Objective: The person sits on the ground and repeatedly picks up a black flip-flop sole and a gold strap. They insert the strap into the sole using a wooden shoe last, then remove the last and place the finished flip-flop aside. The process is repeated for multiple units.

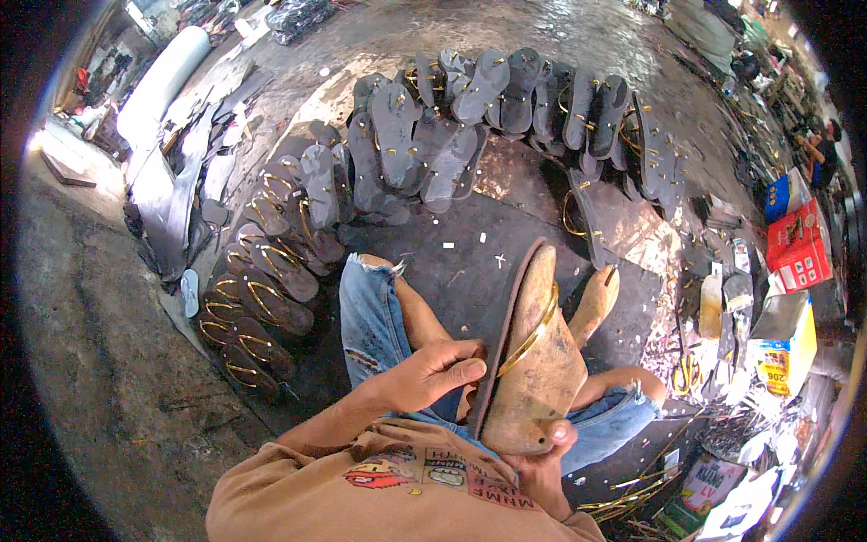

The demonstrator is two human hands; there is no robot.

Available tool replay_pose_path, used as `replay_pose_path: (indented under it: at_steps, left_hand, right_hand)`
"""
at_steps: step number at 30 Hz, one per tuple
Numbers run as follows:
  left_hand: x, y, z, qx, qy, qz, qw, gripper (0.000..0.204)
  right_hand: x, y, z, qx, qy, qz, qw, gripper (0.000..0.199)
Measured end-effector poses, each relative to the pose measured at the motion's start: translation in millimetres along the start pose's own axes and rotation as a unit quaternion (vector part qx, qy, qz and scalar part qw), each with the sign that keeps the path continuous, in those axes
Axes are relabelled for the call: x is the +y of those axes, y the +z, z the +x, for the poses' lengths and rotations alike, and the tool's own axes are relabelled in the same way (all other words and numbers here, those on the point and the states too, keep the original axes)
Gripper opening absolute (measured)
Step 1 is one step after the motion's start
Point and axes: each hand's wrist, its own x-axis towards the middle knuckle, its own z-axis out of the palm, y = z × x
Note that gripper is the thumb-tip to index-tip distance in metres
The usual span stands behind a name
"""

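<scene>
Sandal point(505, 327) has open mat point(420, 237) beyond its left edge, left hand point(438, 378) alongside, grip unclear, right hand point(547, 459) clasping wooden last point(548, 379).

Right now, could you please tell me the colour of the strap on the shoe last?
The strap is gold, showing best in the head view.

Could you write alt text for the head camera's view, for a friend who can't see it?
A seated person in torn jeans holds a wooden foot form fitted with a dark, gold-strapped sandal, the right hand at the form's lower end, the left hand at the sandal's side. Many more dark sandals lie in an arc in front.
</scene>
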Motion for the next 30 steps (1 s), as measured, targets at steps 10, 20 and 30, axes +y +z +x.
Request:
replay_pose_path:
  at_steps: [10,20,30]
  left_hand:
    - [-85.3,27.4,13.9,-0.101,-0.057,-0.246,0.962,0.044]
    - [-86.5,21.7,44.9,0.132,-0.019,-0.453,0.881,0.045]
    - [-46.5,-117.9,43.1,0.385,-0.011,0.172,0.907,0.045]
  right_hand:
    - [3.2,13.7,4.1,-0.085,-0.166,-0.398,0.898,0.133]
    - [5.3,35.4,95.5,-0.059,-0.305,-0.482,0.819,0.122]
    - [13.5,-1.2,83.9,0.025,-0.244,-0.496,0.833,0.109]
